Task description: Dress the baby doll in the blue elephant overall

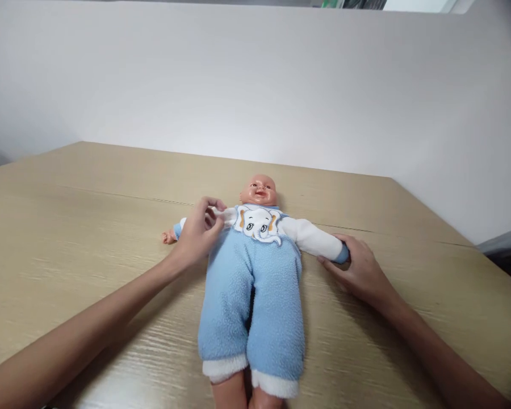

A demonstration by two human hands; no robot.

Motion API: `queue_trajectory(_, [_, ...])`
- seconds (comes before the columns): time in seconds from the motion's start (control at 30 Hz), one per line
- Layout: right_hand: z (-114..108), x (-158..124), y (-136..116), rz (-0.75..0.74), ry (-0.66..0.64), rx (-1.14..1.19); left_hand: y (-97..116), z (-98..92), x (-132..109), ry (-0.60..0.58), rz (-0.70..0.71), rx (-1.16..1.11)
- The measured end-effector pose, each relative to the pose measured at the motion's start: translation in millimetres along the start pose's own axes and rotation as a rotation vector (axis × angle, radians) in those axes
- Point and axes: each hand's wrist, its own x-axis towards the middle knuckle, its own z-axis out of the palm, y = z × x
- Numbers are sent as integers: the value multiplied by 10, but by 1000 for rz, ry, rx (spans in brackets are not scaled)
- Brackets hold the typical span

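Doll point(255, 272) lies face-up mid tabletop point(68, 227). Left hand point(198, 236) fingers pinch its far-left sleeve; right hand point(360, 272) closed on the right cuff. Looks soft, light, floppy; best held by torso.

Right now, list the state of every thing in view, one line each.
Baby doll in pale blue fleece romper: lying face up on the table, arms spread, legs toward the camera.
Left hand: fingers pinching the white sleeve near the doll's shoulder.
Right hand: closed around the blue cuff at the end of the doll's other arm.
Light wooden table: flat, bearing the doll.
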Motion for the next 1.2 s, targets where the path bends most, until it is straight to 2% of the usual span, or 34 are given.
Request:
queue_trajectory(0.03, [-27, 6, -15, 23, 16, -13, 106, 33, 62, -2, 60, 3])
queue_trajectory(0.1, [-94, 23, -98, 60, 85, -2, 324, 140, 189, -94, 230, 33])
queue_trajectory(0.23, [-200, 40, -357, 234, 215, 272, 606, 564, 402, -398, 612, 201])
queue_trajectory(0.3, [-204, 35, -470, 287, 225, 429, 620, 826, 488, -490, 662, 302])
queue_trajectory(0.37, [-180, 25, -544, 296, 171, 650, 573, 1041, 560, -550, 645, 417])
queue_trajectory(0.47, [-117, 5, -562, 314, 53, 968, 458, 1197, 620, -603, 620, 468])
queue_trajectory(0.57, [-40, -22, -495, 338, -33, 1038, 363, 1182, 615, -569, 634, 395])
queue_trajectory(0.7, [88, -70, -457, 382, -215, 919, 332, 1095, 564, -481, 602, 241])
queue_trajectory(0.83, [161, -84, -650, 219, -314, 775, 334, 1019, 536, -412, 503, -7])
queue_trajectory(0.93, [212, -38, -839, 147, -355, 767, 306, 935, 530, -355, 386, -178])
queue_trajectory(1.1, [475, 166, -1071, 356, -310, 1052, 200, 787, 543, -231, 170, -521])
queue_trajectory(1.2, [647, 327, -1279, 385, -362, 1305, 105, 707, 580, -106, 20, -706])
